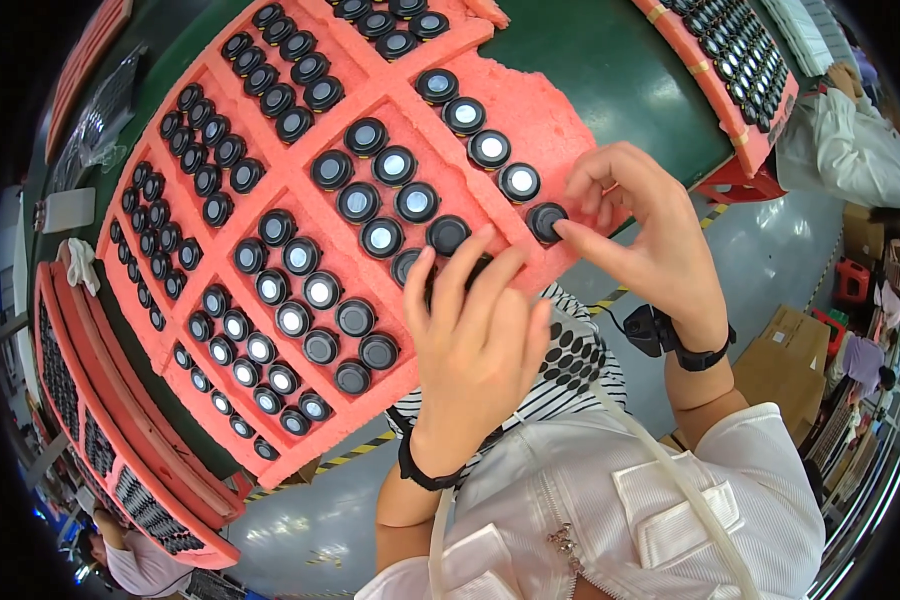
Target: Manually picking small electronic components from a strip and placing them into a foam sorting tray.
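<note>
A pink foam tray [425, 112] in front of me holds rows of small round black parts that look like speakers. Many have a shiny silver centre, such as one speaker [489, 149]; others, like a dark-faced speaker [354, 317], show a plain black centre. My left hand [480, 335] spreads its fingers over the near edge of the tray, fingertips at dark-faced speakers partly hidden beneath them. My right hand [645, 215] is curved with thumb and fingers apart, the thumb tip at a dark-faced speaker [546, 222] in the right row. A sheet of black round stickers [573, 358] lies at my lap.
The tray rests on a green tabletop [610, 55]. Another pink tray of parts [735, 60] stands far right, beside a person in white [860, 145]. More filled trays [155, 510] line the lower left, where another person [135, 560] sits. Cardboard boxes [785, 365] stand on the floor.
</note>
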`<state>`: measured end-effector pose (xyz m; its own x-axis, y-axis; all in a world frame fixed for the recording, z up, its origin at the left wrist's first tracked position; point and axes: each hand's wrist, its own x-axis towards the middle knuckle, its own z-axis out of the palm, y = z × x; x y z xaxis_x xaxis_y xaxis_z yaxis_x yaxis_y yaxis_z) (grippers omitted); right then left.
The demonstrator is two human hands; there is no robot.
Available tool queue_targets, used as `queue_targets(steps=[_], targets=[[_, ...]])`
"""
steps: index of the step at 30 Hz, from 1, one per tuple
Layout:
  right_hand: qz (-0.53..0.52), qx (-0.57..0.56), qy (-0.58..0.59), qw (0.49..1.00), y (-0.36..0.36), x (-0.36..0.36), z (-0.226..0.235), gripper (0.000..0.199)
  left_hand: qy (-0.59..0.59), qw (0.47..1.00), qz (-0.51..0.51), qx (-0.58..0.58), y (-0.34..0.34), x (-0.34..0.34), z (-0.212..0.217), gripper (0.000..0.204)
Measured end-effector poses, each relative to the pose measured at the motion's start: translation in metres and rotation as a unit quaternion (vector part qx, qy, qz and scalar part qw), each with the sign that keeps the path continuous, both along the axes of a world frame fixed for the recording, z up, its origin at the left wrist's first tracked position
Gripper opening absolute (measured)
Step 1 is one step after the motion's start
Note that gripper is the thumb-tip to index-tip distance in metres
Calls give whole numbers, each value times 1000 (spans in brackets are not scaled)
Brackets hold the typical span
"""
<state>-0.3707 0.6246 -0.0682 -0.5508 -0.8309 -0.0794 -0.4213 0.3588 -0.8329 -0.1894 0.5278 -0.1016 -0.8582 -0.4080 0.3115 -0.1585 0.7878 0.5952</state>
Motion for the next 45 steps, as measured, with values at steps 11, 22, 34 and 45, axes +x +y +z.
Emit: queue_targets(steps=[11,22,34,45], targets=[[184,-7,-32,982,40,13,36,27,144,977,158,-16,6,23,1,20],[112,109,-184,970,39,7,31,28,141,979,136,-47,4,21,-3,15],[283,-96,-176,938,17,-40,18,20,22,988,152,12,-11,11,14,13],[-26,-7,-147,989,-29,-20,1,6,43,990,-29,128,-18,-17,5,14]])
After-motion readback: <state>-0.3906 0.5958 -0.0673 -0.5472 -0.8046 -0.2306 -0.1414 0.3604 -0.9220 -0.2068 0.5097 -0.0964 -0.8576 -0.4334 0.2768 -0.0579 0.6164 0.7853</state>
